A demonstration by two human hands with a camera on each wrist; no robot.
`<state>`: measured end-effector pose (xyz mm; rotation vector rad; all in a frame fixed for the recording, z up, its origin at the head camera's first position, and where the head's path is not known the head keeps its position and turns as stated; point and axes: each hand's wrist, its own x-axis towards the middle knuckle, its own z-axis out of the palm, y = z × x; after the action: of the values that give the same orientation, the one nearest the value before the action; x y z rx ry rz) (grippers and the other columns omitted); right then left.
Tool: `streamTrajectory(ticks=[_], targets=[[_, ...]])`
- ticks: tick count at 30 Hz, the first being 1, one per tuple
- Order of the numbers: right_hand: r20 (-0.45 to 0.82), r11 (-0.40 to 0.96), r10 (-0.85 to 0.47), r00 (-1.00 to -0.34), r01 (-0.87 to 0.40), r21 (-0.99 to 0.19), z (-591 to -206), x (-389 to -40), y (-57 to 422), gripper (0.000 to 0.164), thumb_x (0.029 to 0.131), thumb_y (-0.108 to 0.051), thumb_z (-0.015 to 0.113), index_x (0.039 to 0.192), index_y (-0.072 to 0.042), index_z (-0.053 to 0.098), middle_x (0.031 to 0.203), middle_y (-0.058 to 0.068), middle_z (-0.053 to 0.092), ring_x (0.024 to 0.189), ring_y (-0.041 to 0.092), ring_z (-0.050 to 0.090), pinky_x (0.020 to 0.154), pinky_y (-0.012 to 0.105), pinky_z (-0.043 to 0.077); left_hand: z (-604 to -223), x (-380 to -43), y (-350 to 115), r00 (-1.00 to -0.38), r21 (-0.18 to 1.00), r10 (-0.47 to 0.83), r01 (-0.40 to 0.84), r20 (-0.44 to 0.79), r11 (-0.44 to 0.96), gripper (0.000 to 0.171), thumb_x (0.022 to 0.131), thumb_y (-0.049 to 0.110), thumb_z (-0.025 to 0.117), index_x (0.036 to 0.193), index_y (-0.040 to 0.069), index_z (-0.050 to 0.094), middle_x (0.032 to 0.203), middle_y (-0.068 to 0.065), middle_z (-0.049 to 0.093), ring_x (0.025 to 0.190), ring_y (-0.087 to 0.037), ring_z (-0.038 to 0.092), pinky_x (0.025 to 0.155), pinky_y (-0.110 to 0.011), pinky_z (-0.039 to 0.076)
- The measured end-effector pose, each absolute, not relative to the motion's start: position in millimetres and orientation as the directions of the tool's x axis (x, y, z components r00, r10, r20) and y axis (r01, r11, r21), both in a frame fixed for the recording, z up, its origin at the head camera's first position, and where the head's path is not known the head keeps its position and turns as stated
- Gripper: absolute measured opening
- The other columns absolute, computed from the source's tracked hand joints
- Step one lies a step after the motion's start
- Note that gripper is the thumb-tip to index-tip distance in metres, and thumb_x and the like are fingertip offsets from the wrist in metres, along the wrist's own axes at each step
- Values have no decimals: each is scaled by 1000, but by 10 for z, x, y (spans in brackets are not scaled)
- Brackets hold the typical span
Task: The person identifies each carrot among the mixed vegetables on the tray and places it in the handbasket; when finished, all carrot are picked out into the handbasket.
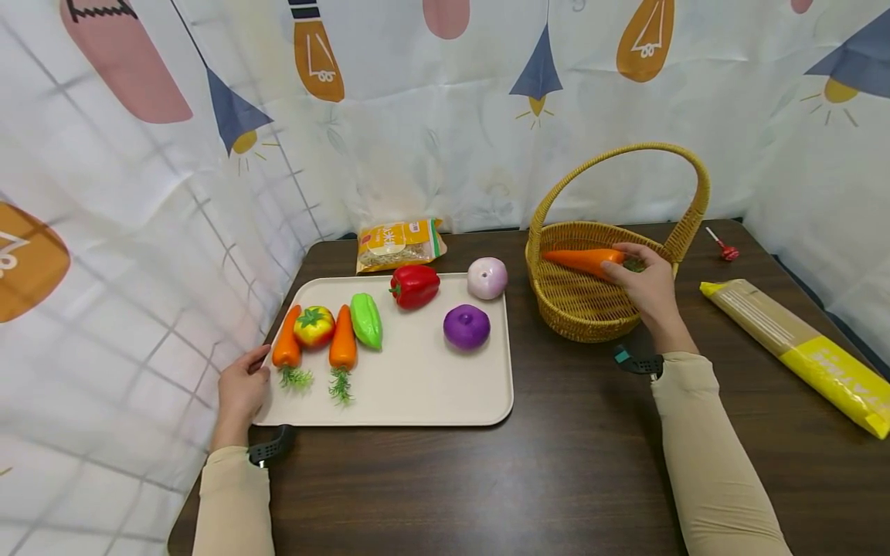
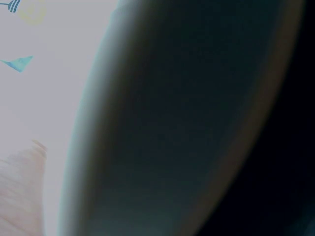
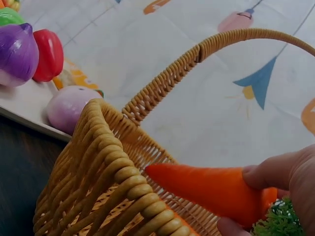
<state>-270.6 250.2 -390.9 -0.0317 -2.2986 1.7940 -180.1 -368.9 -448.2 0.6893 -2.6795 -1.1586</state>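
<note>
My right hand [image 1: 648, 287] pinches an orange carrot [image 1: 581, 261] by its thick end, inside the wicker basket [image 1: 582, 330]. In the right wrist view, the carrot [image 3: 202, 189] points its tip toward the far basket wall, and green leaves [image 3: 281, 219] show below my fingers. At the other side, my left hand [image 1: 242, 390] grips the left edge of a cream tray [image 1: 417, 394]. Two more carrots [image 1: 343, 340], a red-and-yellow tomato-like fruit [image 1: 314, 327], a ridged green vegetable [image 1: 366, 320], a red bell pepper [image 1: 415, 286], a purple onion [image 1: 467, 327] and a pale onion [image 1: 487, 278] lie on it.
Behind the tray stands a yellow food packet [image 1: 399, 245]. Right of the basket lie a red lollipop [image 1: 727, 251] and a long yellow noodle pack [image 1: 799, 355]. The basket's tall handle [image 1: 629, 148] arches above its opening. A patterned curtain [image 1: 445, 154] encloses the table.
</note>
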Motion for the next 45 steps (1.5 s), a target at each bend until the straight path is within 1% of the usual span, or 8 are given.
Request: streamTrajectory(ticks=[10,16,25,28,32,36,40,45], targets=[[102,281,146,-984,-57,-958,-3909,-2704,2506,56,93,-30,66,139,-4,49,140,14,36,110,18,51,81,19,52,-4490,-1804,-3671,-885,727,-462,-358,-62,587,49,96,1,42,145,3,46,140,-24,50,123,-34,47,96,-43,41],[99,297,117,-988,-60,-953,-3903,-2692,2505,56,94,-30,64,141,-4,47,142,15,36,106,17,54,86,26,52,-4487,-1792,-3666,-887,733,-456,-356,-70,580,50,96,1,41,146,3,45,141,-24,49,125,-35,46,99,-46,39],[95,399,122,-988,-39,-916,-3913,-2703,2509,54,95,-31,62,141,-6,48,142,17,40,105,20,51,75,18,48,-4492,-1794,-3672,-889,720,-455,-351,-55,598,49,96,2,42,145,2,46,140,-24,50,124,-35,47,97,-45,40],[93,399,129,-987,-34,-916,-3913,-2714,2514,55,94,-32,63,141,-7,48,141,16,42,110,23,47,80,23,46,-4496,-1793,-3682,-888,717,-457,-355,-57,600,50,96,3,41,145,3,45,140,-24,50,124,-35,47,96,-44,41],[117,370,143,-983,-57,-927,-3901,-2717,2503,59,94,-31,65,143,-4,45,144,17,43,125,31,42,96,38,42,-4503,-1788,-3693,-884,718,-464,-360,-58,596,50,96,3,41,145,4,45,140,-23,50,125,-35,47,98,-46,40],[147,346,166,-975,-82,-935,-3889,-2721,2490,62,92,-29,66,143,-2,44,144,20,42,132,35,39,106,47,35,-4500,-1788,-3690,-883,712,-466,-358,-48,604,49,96,3,42,144,3,47,138,-24,52,122,-34,49,91,-39,42],[158,355,181,-971,-86,-931,-3883,-2717,2496,58,92,-29,66,141,-3,47,142,18,44,128,34,41,102,42,38,-4493,-1795,-3691,-887,708,-460,-351,-41,613,48,95,2,43,143,2,48,136,-25,53,119,-33,49,84,-29,40],[182,367,204,-962,-98,-925,-3851,-2695,2497,52,92,-29,66,137,-6,52,140,16,49,122,28,46,93,30,41,-4497,-1815,-3703,-887,709,-460,-353,-45,610,49,96,3,42,144,3,47,138,-25,52,121,-34,48,89,-37,42]])
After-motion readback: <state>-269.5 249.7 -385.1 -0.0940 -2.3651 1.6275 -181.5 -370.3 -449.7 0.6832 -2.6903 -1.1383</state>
